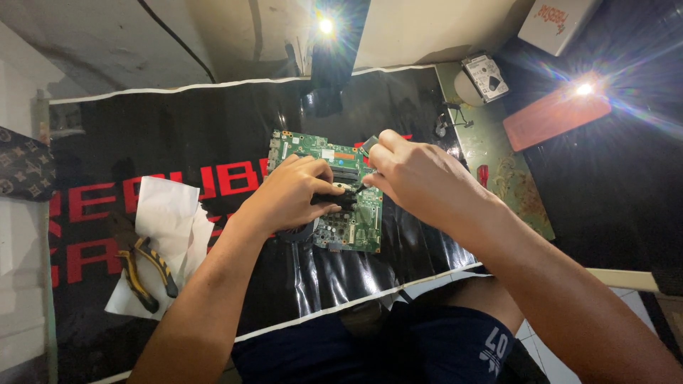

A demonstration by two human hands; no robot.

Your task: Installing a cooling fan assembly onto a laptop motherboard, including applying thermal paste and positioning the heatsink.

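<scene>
Green circuit board (329, 190) is the landmark here, lying flat on a black printed mat (213, 142) that looks to be spread on the floor, with its long axis running away from the person toward the far wall.

From the head camera, the only view there is: both hands meet over the middle of the board. The left hand (288, 195) comes in from the board's left edge and is clenched on a small black part (340, 199) that sits on the board's centre, fingers curled over it and thumb underneath. The right hand (416, 178) comes in from the board's right edge, fingertips pinched together right at the same black part, maybe on a thin tool or a screw, but it's too small to tell what's in that grip. So the part lies just right of the left grip and just left of the right one, basically touching both, and neither hand is clearly nearer.

Around the board: left of it, well apart, a white cloth or paper (167, 213) with yellow-handled pliers (146, 267) lying on it. Right of the board, past the mat's edge, a greenish pad (498, 163) with a hard drive (485, 77) at its far end, and a red slab (555, 117) beyond that under a bright lamp glare. Near side of the board, the person's knees in dark shorts (441, 348).
</scene>
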